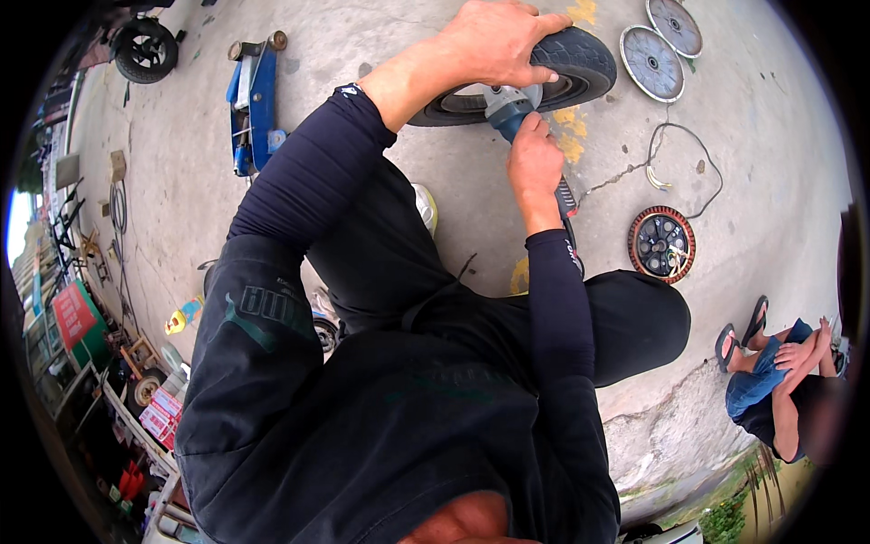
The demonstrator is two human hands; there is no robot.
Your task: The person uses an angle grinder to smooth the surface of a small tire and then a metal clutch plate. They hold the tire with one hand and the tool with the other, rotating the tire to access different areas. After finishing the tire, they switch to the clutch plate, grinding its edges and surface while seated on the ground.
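dark shirt (417, 426), black grooved tyre (584, 65)

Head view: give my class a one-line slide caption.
Left hand holds a black tyre while the right hand grips an angle grinder close to its inner edge.

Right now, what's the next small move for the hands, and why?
I'd probably shift the left hand farther along the tire, away from the angle grinder. Its thumb appears close to the tool's head, while the right hand grips the tool's body. Whether the disc is spinning, I can't tell.
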